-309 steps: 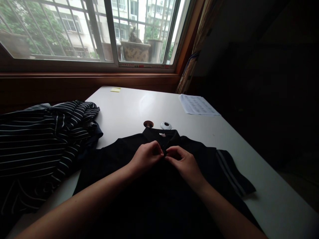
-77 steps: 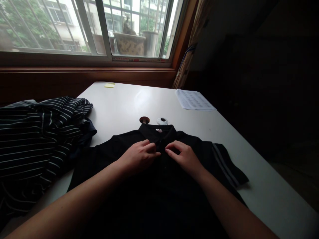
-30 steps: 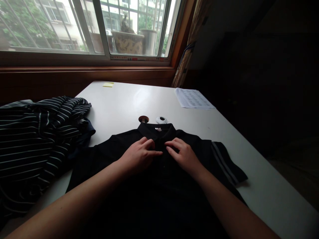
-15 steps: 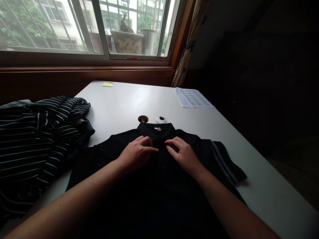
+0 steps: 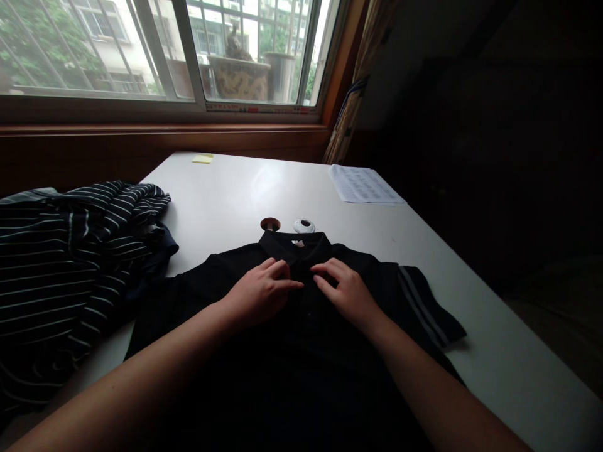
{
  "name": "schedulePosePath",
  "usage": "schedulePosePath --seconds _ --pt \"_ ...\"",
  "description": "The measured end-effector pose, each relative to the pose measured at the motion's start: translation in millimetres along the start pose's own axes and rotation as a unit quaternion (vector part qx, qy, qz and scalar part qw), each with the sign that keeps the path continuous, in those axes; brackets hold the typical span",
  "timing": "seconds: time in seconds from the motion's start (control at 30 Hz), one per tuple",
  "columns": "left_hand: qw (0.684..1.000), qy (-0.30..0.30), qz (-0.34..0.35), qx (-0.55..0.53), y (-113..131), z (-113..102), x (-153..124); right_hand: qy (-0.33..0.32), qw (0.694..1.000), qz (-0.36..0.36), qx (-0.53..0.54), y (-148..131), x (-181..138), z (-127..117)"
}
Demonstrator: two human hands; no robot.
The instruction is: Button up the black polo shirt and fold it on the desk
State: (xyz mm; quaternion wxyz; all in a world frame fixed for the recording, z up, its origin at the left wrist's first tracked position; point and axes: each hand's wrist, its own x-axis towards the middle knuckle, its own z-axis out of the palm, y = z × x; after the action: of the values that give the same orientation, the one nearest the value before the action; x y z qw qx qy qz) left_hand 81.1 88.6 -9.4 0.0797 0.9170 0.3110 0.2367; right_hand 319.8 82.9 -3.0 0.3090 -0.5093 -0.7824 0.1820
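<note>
Fingertips of both hands, left hand (image 5: 258,294) and right hand (image 5: 346,292), pinch the black polo shirt (image 5: 301,351) at its placket, lower centre; collar points up-frame, both equally near.

Daylight reaches you only through the far window (image 5: 164,56), which is nearly blown out. It glares softly off the white table (image 5: 245,188). Your right side sinks into near-black, detail on the black shirt (image 5: 301,376) is lost, and the edges bow.
</note>
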Motion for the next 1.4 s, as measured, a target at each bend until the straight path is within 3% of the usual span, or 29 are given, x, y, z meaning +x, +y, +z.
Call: schedulePosePath --seconds 0.2,0.47,0.93,1.13,1.4 --pt "1.000 0.000 0.010 -0.025 0 -1 0 -0.001 1.000 0.000 -0.003 -1 0 0" --pt "0.991 -0.054 0.116 -0.036 8 -7 0 0.000 1.000 -0.005 -0.003 2 0 1" --pt "0.994 -0.006 0.072 -0.079 6 -8 -2 -0.006 1.000 -0.001 -0.002 2 0 0" --pt "0.991 -0.049 0.106 -0.059 6 -6 0 -0.004 1.000 -0.003 -0.002 2 0 1" --pt "0.992 -0.044 0.105 -0.059 6 -6 0 0.000 1.000 -0.005 0.002 2 0 1"
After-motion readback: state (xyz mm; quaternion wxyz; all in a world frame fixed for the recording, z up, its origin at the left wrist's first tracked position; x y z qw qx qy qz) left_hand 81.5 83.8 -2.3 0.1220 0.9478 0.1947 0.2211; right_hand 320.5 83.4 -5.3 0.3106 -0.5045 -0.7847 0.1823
